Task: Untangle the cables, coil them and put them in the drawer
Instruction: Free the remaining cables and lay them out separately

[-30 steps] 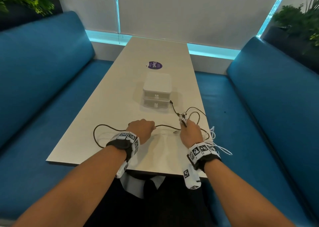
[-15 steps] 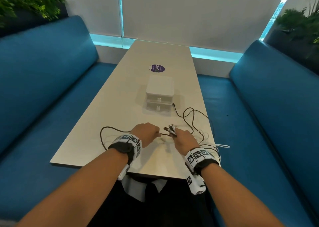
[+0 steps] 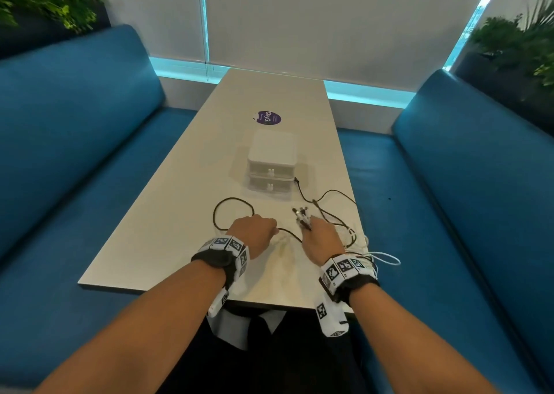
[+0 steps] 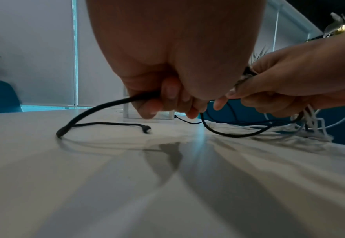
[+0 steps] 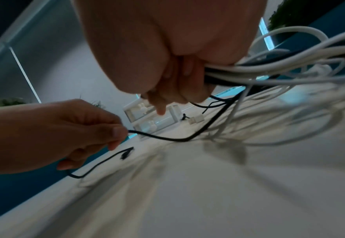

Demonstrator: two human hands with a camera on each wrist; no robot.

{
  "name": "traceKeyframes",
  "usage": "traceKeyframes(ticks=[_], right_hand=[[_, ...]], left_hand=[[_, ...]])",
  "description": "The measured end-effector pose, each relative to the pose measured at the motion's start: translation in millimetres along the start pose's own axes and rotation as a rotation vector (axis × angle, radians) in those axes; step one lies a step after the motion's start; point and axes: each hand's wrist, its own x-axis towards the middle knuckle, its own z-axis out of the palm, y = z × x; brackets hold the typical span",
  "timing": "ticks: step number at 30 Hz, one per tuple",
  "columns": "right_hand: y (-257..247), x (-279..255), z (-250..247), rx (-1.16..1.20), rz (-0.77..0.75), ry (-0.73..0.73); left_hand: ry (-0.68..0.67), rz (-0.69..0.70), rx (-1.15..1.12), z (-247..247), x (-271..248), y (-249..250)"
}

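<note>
My left hand (image 3: 254, 231) (image 4: 163, 99) grips a black cable (image 3: 230, 202) (image 4: 98, 107) that loops out to its left on the table and runs right towards my other hand. My right hand (image 3: 320, 237) (image 5: 179, 90) holds a bundle of white cables (image 5: 279, 70) and black ones, with several plug ends (image 3: 302, 215) sticking out past the knuckles. More white cable (image 3: 386, 257) trails over the table's right edge. A white two-drawer box (image 3: 271, 163) stands mid-table beyond both hands, both drawers closed.
The long pale table (image 3: 168, 213) has blue bench seats (image 3: 60, 184) on both sides. A purple sticker (image 3: 268, 118) lies behind the drawer box. Plants (image 3: 515, 43) stand at the back corners. A black cable end (image 3: 296, 180) lies beside the box.
My hands have come closer together. The black cable's loop on the left has drawn in and shifted forward towards the drawer box. The bundle stays in my right hand.
</note>
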Motion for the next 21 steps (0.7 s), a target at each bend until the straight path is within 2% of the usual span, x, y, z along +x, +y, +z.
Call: traceKeyframes(ticks=[4,10,18,21], right_hand=[[-8.8,1.8,11.0,0.041,-0.065,-0.158],[-9.5,-4.7,7.6,0.178,-0.077,-0.022],[-3.8,-11.9,15.0,0.176,-0.132,0.068],[-8.0,-11.7,12.6,0.194,-0.140,0.032]], left_hand=[[0.046,0.023,-0.120,1.5,1.3,5.9],[0.046,0.018,-0.201,1.2,-1.3,-0.3],[-0.021,0.054,-0.056,-8.4,-0.1,1.4],[-0.026,0.062,-0.088,-8.8,0.2,2.0]])
